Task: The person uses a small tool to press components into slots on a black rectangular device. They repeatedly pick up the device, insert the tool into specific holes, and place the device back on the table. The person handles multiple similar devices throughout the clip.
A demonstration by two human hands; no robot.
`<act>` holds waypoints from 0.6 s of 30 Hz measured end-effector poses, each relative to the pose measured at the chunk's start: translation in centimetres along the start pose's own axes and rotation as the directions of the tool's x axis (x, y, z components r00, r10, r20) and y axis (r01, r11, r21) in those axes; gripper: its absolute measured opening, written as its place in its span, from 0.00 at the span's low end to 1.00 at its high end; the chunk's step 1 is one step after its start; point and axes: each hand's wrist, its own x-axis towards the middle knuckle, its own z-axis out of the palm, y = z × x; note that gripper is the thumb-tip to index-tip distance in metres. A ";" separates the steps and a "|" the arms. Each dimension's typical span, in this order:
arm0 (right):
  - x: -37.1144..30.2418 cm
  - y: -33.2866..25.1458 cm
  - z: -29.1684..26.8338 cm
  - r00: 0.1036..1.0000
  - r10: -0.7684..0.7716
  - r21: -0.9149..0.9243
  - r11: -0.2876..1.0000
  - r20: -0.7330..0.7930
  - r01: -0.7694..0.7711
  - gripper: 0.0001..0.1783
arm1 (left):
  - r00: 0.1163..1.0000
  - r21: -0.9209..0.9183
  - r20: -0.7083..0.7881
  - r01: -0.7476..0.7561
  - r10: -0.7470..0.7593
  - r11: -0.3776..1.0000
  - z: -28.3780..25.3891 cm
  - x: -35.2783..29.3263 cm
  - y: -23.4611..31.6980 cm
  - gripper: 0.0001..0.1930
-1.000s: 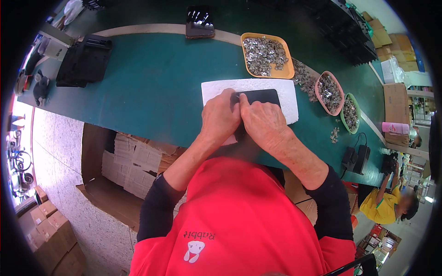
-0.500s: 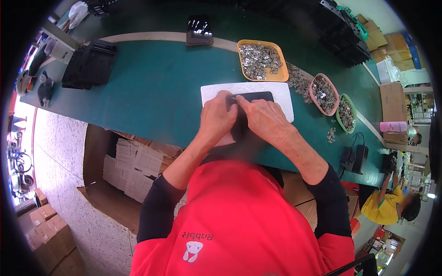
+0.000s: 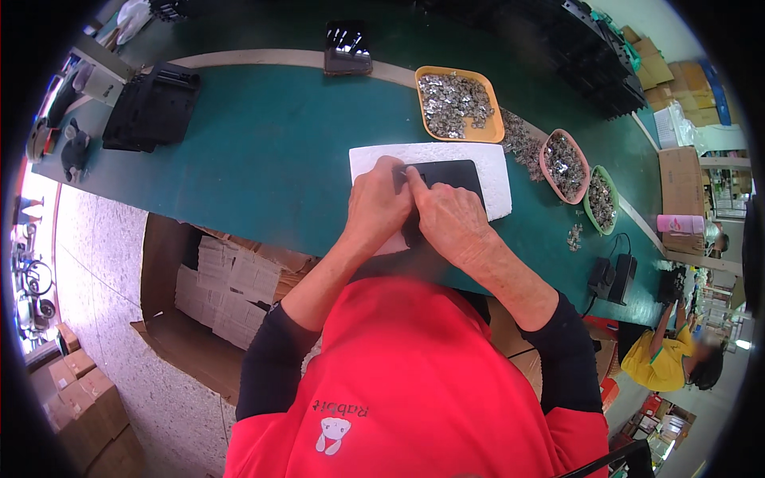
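A flat black plastic part [image 3: 458, 171] lies on a white foam pad [image 3: 496, 183] at the table's near edge. My left hand [image 3: 378, 201] is closed on the left side of this part, its fingertips near the far left corner. My right hand [image 3: 453, 221] bears on the part with the index finger stretched to that same corner; its other fingers are curled and its thumb is hidden. Between the two hands' fingertips shows a tiny silvery piece [image 3: 405, 171], too small to name surely.
Small metal clips fill a yellow tray [image 3: 498, 127], a pink basket [image 3: 544, 163] and a green basket [image 3: 590, 209]; loose clips [image 3: 522, 143] lie between them. Black plastic parts [image 3: 151, 107] are stacked at left, another [image 3: 347, 49] farther back. An open carton [image 3: 171, 342] stands below the table's left edge.
My right hand has drawn slightly back and left, uncovering more of the black part. Its index fingertip stays at the far left corner. My left hand has hardly moved.
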 end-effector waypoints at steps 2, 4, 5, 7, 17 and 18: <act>-0.1 0.2 0.2 1.000 -0.002 0.012 1.000 -0.012 0.002 0.17 | 1.000 0.004 0.004 -0.004 0.004 1.000 0.0 0.0 0.0 0.15; -0.2 0.3 0.5 1.000 0.003 0.028 1.000 -0.023 -0.002 0.18 | 1.000 0.001 0.009 -0.005 0.005 1.000 -0.1 0.1 0.1 0.15; -0.2 0.3 0.6 1.000 0.005 0.030 1.000 -0.027 -0.005 0.19 | 1.000 -0.004 0.011 -0.004 0.004 1.000 -0.1 0.1 0.1 0.15; -0.3 0.4 0.8 0.999 0.009 0.035 0.999 -0.036 -0.008 0.20 | 1.000 -0.002 0.018 0.002 -0.002 1.000 -0.1 0.1 0.2 0.15; 1.0 -1.4 -1.1 0.992 0.056 0.015 0.998 0.111 -0.058 0.12 | 0.995 -0.012 0.082 0.057 -0.055 0.998 -0.7 -0.4 1.0 0.14; 0.9 -1.5 -1.1 0.993 0.054 0.006 0.998 0.109 -0.055 0.12 | 0.994 -0.001 0.092 0.061 -0.060 0.998 -0.7 -0.5 1.0 0.15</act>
